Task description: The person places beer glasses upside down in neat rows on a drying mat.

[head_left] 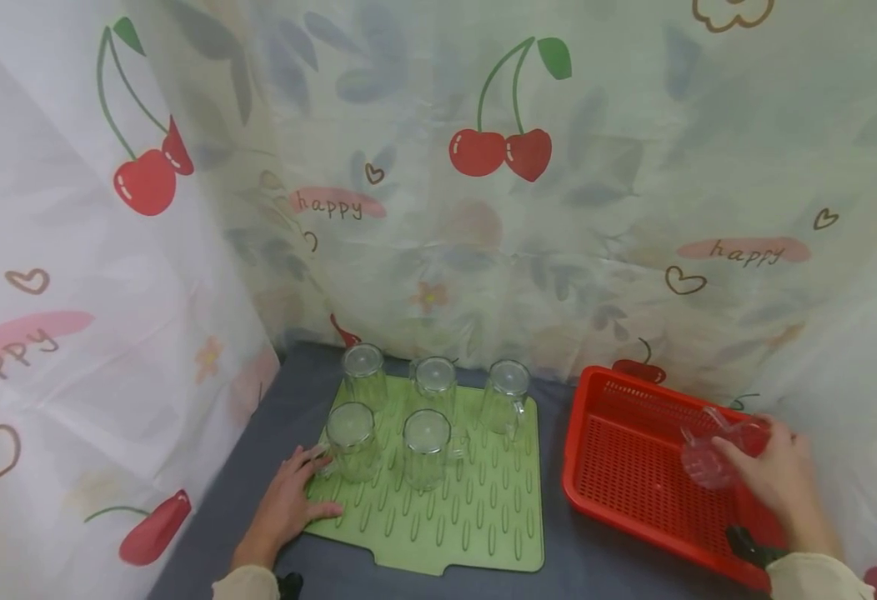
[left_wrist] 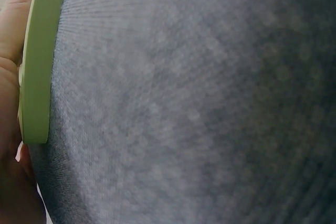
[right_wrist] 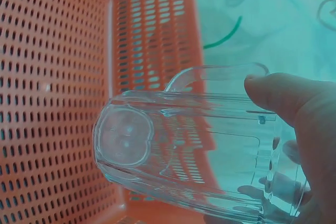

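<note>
My right hand (head_left: 779,471) grips a transparent glass mug (right_wrist: 178,135) near its rim, with the thumb by the handle. The mug is tilted above the red basket (head_left: 577,442), its base turned toward the basket floor. At the other side, my left hand (head_left: 288,496) rests on the left edge of the green draining mat (head_left: 483,533), thumb on its surface and fingers beside the handle of the front-left glass mug (head_left: 352,442). Whether they touch that handle I cannot tell. In the left wrist view only part of that hand (left_wrist: 10,82) shows, against the mat's edge (left_wrist: 42,72).
Several mugs stand upside down on the mat, including the front-middle mug (head_left: 427,450), back-left mug (head_left: 364,375), back-middle mug (head_left: 435,383) and back-right mug (head_left: 506,396). Grey cloth (head_left: 551,575) covers the table. Patterned curtains (head_left: 423,250) hang behind and at both sides.
</note>
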### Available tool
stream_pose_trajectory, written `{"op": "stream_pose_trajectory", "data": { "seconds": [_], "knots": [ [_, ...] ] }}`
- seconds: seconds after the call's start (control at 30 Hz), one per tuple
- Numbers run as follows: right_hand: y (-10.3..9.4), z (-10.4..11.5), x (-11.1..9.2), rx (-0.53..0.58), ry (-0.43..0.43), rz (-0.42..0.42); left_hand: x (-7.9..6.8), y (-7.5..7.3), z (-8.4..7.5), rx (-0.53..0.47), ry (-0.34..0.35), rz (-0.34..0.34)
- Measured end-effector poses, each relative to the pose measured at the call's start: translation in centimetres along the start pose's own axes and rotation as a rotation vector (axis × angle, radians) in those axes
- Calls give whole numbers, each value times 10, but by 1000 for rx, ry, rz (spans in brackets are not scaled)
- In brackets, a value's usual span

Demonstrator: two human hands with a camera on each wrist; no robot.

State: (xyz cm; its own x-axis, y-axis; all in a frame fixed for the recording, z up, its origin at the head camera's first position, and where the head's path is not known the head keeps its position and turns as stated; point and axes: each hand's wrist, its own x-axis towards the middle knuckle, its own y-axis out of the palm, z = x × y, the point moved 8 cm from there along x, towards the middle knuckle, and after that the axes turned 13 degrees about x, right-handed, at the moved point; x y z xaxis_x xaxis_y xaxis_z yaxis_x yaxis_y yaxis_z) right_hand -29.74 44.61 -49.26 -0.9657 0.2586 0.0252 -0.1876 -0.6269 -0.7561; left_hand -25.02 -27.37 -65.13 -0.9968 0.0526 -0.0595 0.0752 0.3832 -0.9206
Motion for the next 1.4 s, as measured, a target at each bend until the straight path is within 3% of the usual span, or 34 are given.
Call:
{"op": "stream_pose_trajectory", "data": {
  "seconds": [0.27,0.4,0.47,0.67,0.9,1.1,1.4],
  "knots": [
    [-6,33,-23,52,-102,-95,-2,2,-2,-12,1,-5],
    [-8,52,-37,129,-200,-172,-4,5,-1,-16,-4,13],
    [-6,57,-42,179,-206,-172,-5,7,0,-22,-9,22],
    [-1,68,-51,273,-139,-73,-5,6,1,-17,-4,8],
    [3,73,-58,293,-47,-47,-5,6,1,-14,0,7],
    [11,73,-62,362,64,28,-5,1,-2,1,13,-14],
    [20,80,-63,453,66,10,-3,-3,-4,47,22,-20]
  ]
}}
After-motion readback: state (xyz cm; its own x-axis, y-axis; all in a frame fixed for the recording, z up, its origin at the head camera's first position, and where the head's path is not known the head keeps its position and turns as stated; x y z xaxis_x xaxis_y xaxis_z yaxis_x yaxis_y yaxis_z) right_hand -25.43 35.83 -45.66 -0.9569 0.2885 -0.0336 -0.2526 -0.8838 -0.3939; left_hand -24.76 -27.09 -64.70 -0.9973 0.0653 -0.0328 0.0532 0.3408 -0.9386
